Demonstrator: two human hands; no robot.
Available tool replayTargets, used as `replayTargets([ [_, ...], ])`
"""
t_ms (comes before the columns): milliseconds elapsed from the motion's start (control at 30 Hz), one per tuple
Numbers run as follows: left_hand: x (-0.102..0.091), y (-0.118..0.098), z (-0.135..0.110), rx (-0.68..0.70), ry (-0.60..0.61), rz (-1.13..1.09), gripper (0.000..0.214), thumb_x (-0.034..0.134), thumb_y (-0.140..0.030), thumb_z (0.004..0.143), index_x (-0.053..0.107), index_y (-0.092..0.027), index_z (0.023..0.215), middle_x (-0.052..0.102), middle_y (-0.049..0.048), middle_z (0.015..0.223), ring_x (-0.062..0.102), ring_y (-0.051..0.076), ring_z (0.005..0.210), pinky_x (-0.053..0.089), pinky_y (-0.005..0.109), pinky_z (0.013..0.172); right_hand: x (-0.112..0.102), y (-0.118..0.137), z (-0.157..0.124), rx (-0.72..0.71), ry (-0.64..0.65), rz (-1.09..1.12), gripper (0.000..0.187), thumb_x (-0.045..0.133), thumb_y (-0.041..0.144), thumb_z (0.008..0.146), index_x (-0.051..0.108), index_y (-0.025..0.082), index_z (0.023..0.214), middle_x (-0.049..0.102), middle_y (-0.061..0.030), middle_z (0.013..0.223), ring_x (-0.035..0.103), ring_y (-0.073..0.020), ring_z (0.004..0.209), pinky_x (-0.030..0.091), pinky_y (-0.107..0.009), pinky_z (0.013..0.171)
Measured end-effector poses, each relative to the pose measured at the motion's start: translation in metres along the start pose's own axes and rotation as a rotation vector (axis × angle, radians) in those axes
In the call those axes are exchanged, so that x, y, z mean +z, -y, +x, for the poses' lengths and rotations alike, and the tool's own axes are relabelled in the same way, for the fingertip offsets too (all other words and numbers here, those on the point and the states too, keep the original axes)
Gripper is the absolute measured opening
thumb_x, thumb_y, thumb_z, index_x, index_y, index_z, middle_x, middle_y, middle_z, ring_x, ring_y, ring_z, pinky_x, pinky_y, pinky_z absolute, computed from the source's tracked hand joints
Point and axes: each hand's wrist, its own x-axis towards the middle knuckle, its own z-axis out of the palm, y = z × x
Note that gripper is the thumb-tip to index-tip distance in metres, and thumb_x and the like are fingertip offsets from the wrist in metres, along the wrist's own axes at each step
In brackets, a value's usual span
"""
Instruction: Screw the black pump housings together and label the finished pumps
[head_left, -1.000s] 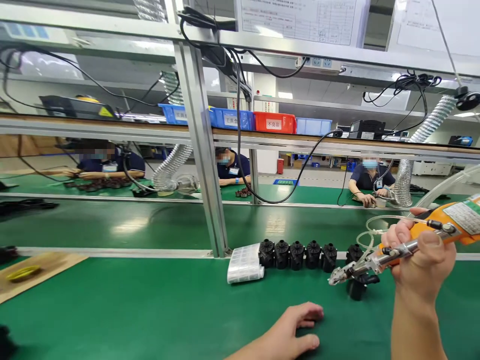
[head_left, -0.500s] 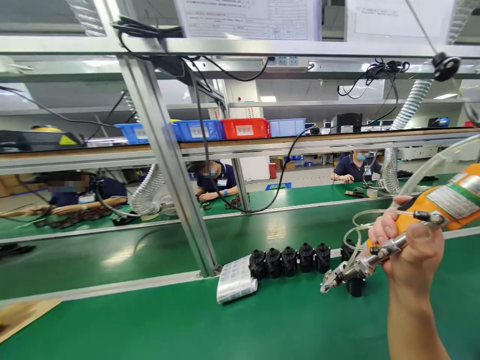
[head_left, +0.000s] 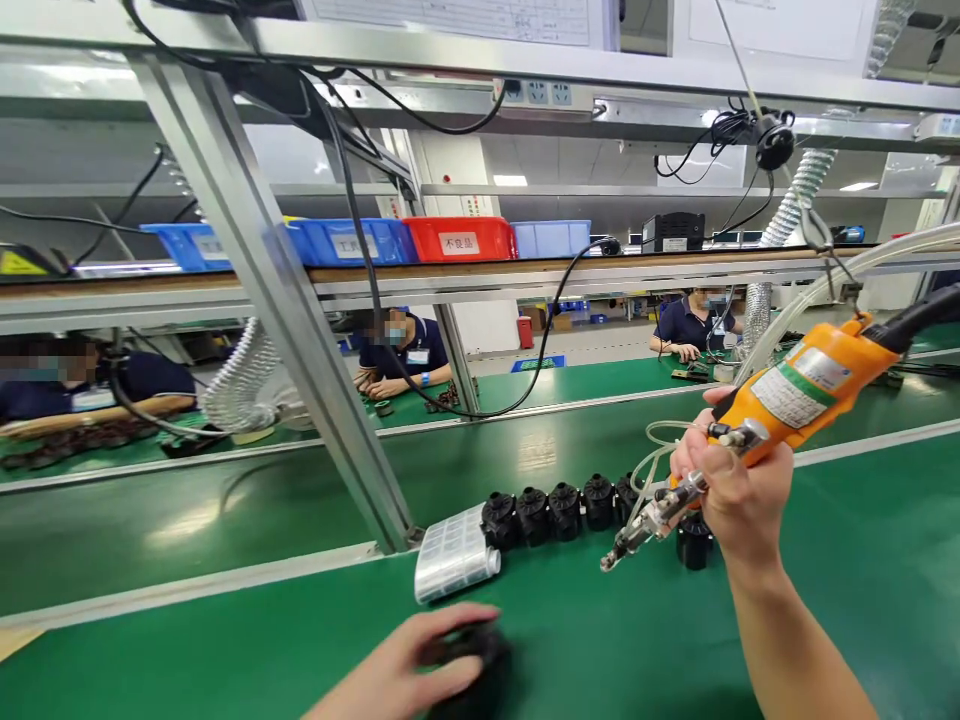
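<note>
My right hand [head_left: 739,490] is wrapped around an orange power screwdriver [head_left: 814,385] with clear hoses and a metal nose, which points down and left above the bench. At the bottom edge, my left hand [head_left: 405,665] curls its thumb and fingers round a black cylindrical housing [head_left: 484,665]; both are smeared by motion and partly cut off. Several similar black housings [head_left: 564,512] stand in a row farther back. Another black housing [head_left: 695,543] stands below my right hand, partly hidden. Beside the row's left end lies a curled, clear label sheet [head_left: 454,560].
A slanting metal post [head_left: 277,300] rises left of the row. Blue bins [head_left: 352,240] and a red bin [head_left: 456,240] sit on the shelf. A black cable [head_left: 517,395] droops below it. Across the green bench [head_left: 225,650], several people sit working.
My left hand has come into view at the bottom with a black housing. My right hand and the screwdriver have shifted left in the picture, while the view itself has turned.
</note>
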Motion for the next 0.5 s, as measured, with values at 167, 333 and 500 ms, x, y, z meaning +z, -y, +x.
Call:
replayTargets([
  [167, 0.109, -0.027, 0.063, 0.231, 0.068, -0.303, 0.055, 0.08, -0.059, 0.079, 0.075, -0.019, 0.118, 0.075, 0.0072, 0.106, 0.067, 0.027, 0.094, 0.055, 0.033, 0.085, 0.014, -0.01, -0.005, 0.088, 0.066, -0.103, 0.046, 0.086, 0.027, 0.068, 0.061, 0.02, 0.105, 0.054, 0.0053, 0.073, 0.047, -0.0087, 0.051, 0.044, -0.024, 0.048],
  [333, 0.137, -0.025, 0.074, 0.279, 0.092, -0.444, 0.053, 0.08, -0.057, 0.082, 0.073, -0.019, 0.118, 0.071, 0.0042, 0.096, 0.062, 0.024, 0.088, 0.05, 0.03, 0.08, 0.031, -0.017, -0.008, 0.089, 0.105, -0.201, 0.044, 0.084, 0.034, 0.065, 0.062, 0.02, 0.101, 0.051, 0.0071, 0.063, 0.045, -0.0095, 0.049, 0.042, -0.023, 0.046],
  [500, 0.132, -0.026, 0.072, 0.293, 0.107, -0.431, 0.048, 0.079, -0.054, 0.086, 0.074, -0.017, 0.117, 0.071, 0.0039, 0.097, 0.061, 0.023, 0.09, 0.049, 0.03, 0.083, 0.036, -0.025, -0.009, 0.11, 0.121, -0.267, 0.046, 0.083, 0.039, 0.066, 0.061, 0.02, 0.102, 0.051, 0.0071, 0.063, 0.043, -0.0091, 0.048, 0.04, -0.023, 0.045],
])
